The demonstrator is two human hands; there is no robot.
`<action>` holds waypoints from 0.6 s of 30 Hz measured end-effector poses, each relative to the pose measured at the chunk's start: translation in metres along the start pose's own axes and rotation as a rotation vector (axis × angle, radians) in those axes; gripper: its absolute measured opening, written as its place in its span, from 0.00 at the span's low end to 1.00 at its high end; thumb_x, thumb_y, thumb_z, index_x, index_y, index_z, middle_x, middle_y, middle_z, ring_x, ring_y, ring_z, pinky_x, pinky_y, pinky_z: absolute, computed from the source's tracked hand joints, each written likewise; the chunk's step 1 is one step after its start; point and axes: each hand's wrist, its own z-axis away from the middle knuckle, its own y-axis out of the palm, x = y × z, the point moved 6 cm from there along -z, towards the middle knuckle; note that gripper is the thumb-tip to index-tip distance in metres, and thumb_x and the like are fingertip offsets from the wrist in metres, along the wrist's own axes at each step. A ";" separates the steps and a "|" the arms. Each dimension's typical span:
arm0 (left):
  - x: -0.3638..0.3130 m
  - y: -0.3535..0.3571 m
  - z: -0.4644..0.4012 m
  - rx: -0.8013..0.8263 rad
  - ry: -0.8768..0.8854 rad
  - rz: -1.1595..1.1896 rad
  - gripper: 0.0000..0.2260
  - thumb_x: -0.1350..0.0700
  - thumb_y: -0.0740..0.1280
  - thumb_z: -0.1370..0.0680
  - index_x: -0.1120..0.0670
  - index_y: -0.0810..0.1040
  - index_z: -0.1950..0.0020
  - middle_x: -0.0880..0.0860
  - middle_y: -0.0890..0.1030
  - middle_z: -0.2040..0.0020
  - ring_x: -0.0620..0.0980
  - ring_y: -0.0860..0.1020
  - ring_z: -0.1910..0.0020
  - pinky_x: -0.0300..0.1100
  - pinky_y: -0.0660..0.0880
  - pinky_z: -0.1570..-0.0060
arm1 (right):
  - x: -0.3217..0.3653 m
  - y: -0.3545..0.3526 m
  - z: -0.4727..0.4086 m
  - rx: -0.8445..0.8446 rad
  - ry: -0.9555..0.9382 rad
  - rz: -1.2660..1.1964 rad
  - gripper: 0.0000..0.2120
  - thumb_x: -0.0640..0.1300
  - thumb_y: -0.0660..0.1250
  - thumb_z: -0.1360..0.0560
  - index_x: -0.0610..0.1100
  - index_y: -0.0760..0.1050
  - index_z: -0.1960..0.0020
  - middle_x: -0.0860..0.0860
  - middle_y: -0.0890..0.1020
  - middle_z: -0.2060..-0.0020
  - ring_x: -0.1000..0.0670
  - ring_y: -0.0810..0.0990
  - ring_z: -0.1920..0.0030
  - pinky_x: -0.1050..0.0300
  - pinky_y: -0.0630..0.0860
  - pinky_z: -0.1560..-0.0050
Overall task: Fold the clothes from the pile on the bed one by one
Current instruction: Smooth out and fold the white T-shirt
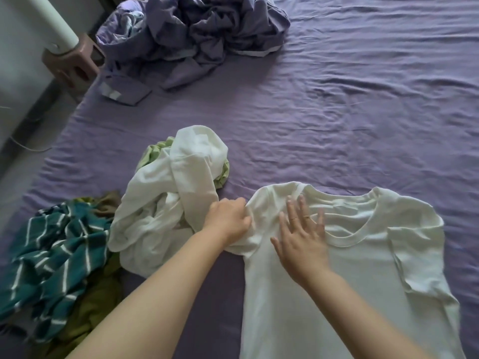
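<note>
A white T-shirt point(363, 268) lies spread flat on the purple bed sheet point(337, 112), neck hole away from me. My right hand point(300, 237) presses flat on its left shoulder, fingers straight and spread. My left hand point(228, 218) grips the bunched left sleeve of the T-shirt at its edge. To the left sits the pile: a crumpled white garment point(166, 203) over a light green one point(155, 151), then a teal striped garment point(51, 255) and an olive one point(96, 307).
A heap of purple bedding point(197, 32) lies at the far end of the bed. A brown plastic stool point(70, 63) and a white post point(49, 19) stand beyond the bed's left edge. Bare sheet stretches to the right and behind the T-shirt.
</note>
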 end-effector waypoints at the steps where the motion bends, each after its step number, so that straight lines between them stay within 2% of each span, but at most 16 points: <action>1: 0.001 -0.004 0.001 -0.030 0.023 0.060 0.10 0.50 0.60 0.21 0.55 0.72 0.47 0.57 0.79 0.47 0.58 0.75 0.46 0.47 0.66 0.51 | 0.008 -0.002 -0.001 -0.030 -0.085 0.016 0.25 0.53 0.56 0.26 0.40 0.71 0.34 0.41 0.64 0.27 0.40 0.53 0.25 0.32 0.48 0.31; 3: 0.002 -0.013 0.003 -0.060 0.024 0.153 0.08 0.50 0.60 0.21 0.53 0.72 0.48 0.56 0.80 0.49 0.58 0.76 0.47 0.46 0.67 0.55 | 0.023 0.004 0.000 0.033 -0.205 0.051 0.25 0.53 0.53 0.24 0.42 0.69 0.32 0.43 0.64 0.27 0.41 0.55 0.25 0.35 0.50 0.30; 6: 0.007 -0.022 0.002 -0.058 -0.021 0.184 0.09 0.48 0.61 0.22 0.51 0.75 0.46 0.53 0.80 0.47 0.55 0.77 0.46 0.44 0.70 0.54 | 0.022 0.006 -0.007 0.174 -0.117 -0.086 0.27 0.58 0.48 0.19 0.50 0.50 0.23 0.50 0.51 0.23 0.49 0.44 0.23 0.42 0.45 0.28; 7: 0.007 -0.024 0.001 -0.047 -0.051 0.232 0.09 0.49 0.62 0.22 0.51 0.76 0.46 0.53 0.80 0.48 0.55 0.78 0.48 0.44 0.73 0.54 | 0.019 0.007 -0.009 0.202 -0.092 -0.161 0.27 0.58 0.49 0.19 0.51 0.50 0.23 0.52 0.50 0.23 0.51 0.44 0.23 0.45 0.45 0.27; 9: 0.007 -0.022 0.005 0.012 -0.138 0.567 0.08 0.52 0.64 0.22 0.54 0.76 0.47 0.52 0.78 0.54 0.56 0.81 0.61 0.44 0.78 0.63 | 0.014 -0.006 -0.007 0.095 -0.008 -0.502 0.23 0.52 0.55 0.19 0.48 0.58 0.25 0.51 0.57 0.24 0.52 0.51 0.24 0.54 0.49 0.27; 11: -0.001 -0.011 0.011 0.131 -0.235 0.994 0.07 0.55 0.65 0.22 0.57 0.76 0.47 0.52 0.75 0.56 0.51 0.78 0.73 0.44 0.79 0.70 | 0.002 -0.018 0.003 0.005 0.187 -0.972 0.19 0.45 0.58 0.19 0.45 0.66 0.29 0.50 0.67 0.29 0.55 0.62 0.28 0.65 0.56 0.31; 12: -0.010 -0.004 0.014 0.220 -0.259 1.160 0.08 0.55 0.64 0.21 0.58 0.75 0.45 0.53 0.75 0.56 0.49 0.77 0.75 0.44 0.79 0.70 | -0.003 -0.018 0.010 -0.004 0.289 -1.182 0.18 0.44 0.59 0.20 0.45 0.68 0.30 0.52 0.70 0.31 0.57 0.66 0.31 0.66 0.59 0.33; 14: -0.030 0.008 0.020 0.353 -0.245 1.419 0.07 0.58 0.59 0.18 0.59 0.72 0.43 0.58 0.75 0.56 0.49 0.79 0.74 0.45 0.80 0.71 | -0.013 -0.013 0.022 -0.025 0.434 -1.394 0.16 0.44 0.58 0.19 0.48 0.70 0.32 0.55 0.73 0.35 0.56 0.70 0.34 0.57 0.64 0.30; 16: -0.035 0.017 0.018 0.297 -0.198 1.407 0.09 0.64 0.55 0.18 0.58 0.71 0.40 0.59 0.77 0.54 0.49 0.80 0.69 0.44 0.79 0.71 | -0.022 -0.008 0.028 -0.054 0.496 -1.421 0.17 0.45 0.57 0.19 0.48 0.69 0.31 0.54 0.73 0.35 0.53 0.71 0.34 0.48 0.66 0.30; 18: -0.027 0.020 0.011 0.082 -0.068 1.014 0.14 0.67 0.56 0.21 0.55 0.76 0.41 0.55 0.79 0.51 0.49 0.78 0.60 0.45 0.78 0.62 | -0.028 -0.003 0.036 -0.067 0.526 -1.362 0.19 0.43 0.58 0.20 0.47 0.66 0.29 0.54 0.71 0.34 0.54 0.69 0.33 0.50 0.64 0.30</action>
